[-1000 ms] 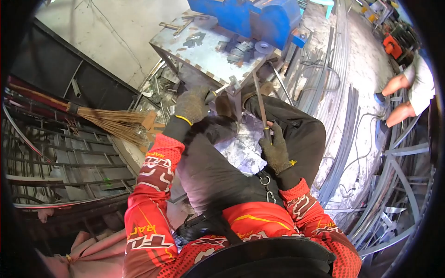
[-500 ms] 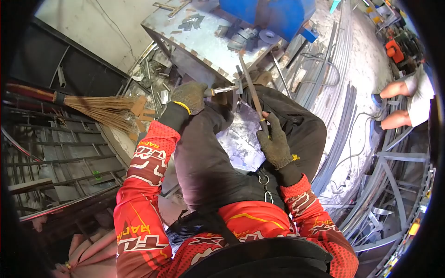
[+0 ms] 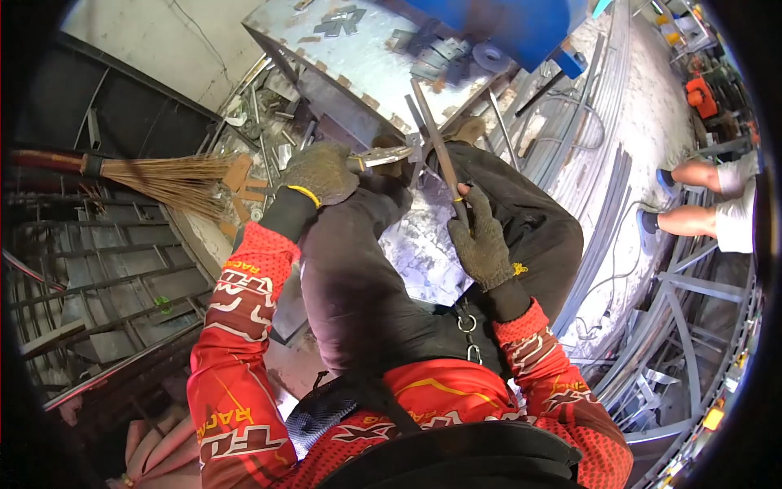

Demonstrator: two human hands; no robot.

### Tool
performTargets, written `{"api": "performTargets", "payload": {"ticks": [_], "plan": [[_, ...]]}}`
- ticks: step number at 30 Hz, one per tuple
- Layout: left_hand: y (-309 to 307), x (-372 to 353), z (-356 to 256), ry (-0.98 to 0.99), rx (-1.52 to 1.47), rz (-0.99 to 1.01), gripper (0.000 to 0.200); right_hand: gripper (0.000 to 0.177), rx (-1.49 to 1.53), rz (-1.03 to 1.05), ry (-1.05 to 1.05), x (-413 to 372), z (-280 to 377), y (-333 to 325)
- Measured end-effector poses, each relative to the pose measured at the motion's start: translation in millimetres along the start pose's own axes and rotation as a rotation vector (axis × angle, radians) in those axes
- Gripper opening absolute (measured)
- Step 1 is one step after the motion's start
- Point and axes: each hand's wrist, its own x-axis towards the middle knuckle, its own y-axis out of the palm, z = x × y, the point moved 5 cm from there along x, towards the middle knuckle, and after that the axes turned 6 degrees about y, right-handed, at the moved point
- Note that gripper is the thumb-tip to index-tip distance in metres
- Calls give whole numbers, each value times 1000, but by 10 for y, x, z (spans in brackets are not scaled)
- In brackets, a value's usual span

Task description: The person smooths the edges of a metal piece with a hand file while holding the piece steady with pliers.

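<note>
My left hand (image 3: 319,174), in a grey knit glove, is closed around the handles of a pair of locking pliers (image 3: 381,156). The jaws point right and hold a small flat metal piece (image 3: 416,148) above the gap between my knees. In my right hand (image 3: 484,238), also gloved, is a long flat file (image 3: 437,145), gripped at its lower end with the thumb along it. The file slants up and to the left, and its blade overlaps the metal piece in this view. My right fingers hide part of the file's handle.
Ahead stands a metal-topped table (image 3: 371,69) bearing small cut plates (image 3: 440,61) and a tape roll (image 3: 491,56). A broom (image 3: 163,179) and metal scraps lie at left. Long metal bars (image 3: 582,220) run along the right floor, near another person's legs (image 3: 692,220).
My left hand has moved slightly left with the pliers, whose jaws now show more plainly. The metal piece has tilted, and the file has shifted slightly. The whole view has moved a little.
</note>
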Motion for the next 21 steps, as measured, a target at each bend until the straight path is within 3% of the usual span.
{"api": "performTargets", "payload": {"ticks": [7,9,13,15,18,21], "plan": [[-45,7,-80,-54,-9,34,38,59,-29,-7,-17,-1,93,99],[-40,10,-73,-52,-10,19,38,55,-196,-60,-145,79,73,172],[39,40,-32,-59,10,37,37,52,-312,-65,-91,679,294,311],[3,24,-66,-98,-5,45,37,51,-352,-104,-191,888,395,351],[-42,32,-76,-141,-15,52,38,49,-358,-50,-62,669,377,301],[-27,14,-62,-111,-24,18,39,50,-333,-92,-147,48,106,220]]}}
